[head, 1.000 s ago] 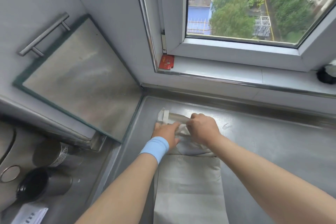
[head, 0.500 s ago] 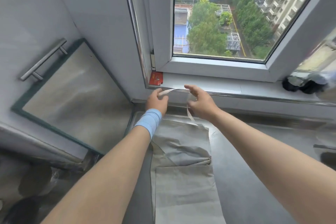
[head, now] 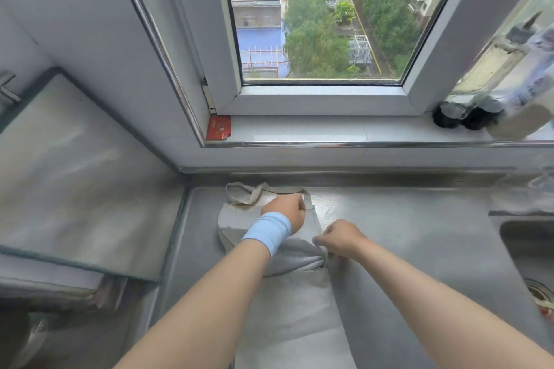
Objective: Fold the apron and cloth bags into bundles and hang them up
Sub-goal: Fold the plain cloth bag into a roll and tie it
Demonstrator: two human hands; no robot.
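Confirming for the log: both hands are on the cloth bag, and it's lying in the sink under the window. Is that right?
Not quite. The head view shows the cloth bag lying flat on the steel counter, to the left of the sink, not in it. The rest holds: the left hand and right hand are both on it, under the window.

We see a steel counter [head: 419,263], a pale cloth [head: 287,323] lying lengthwise on it, straps [head: 245,193] bunched farthest from us
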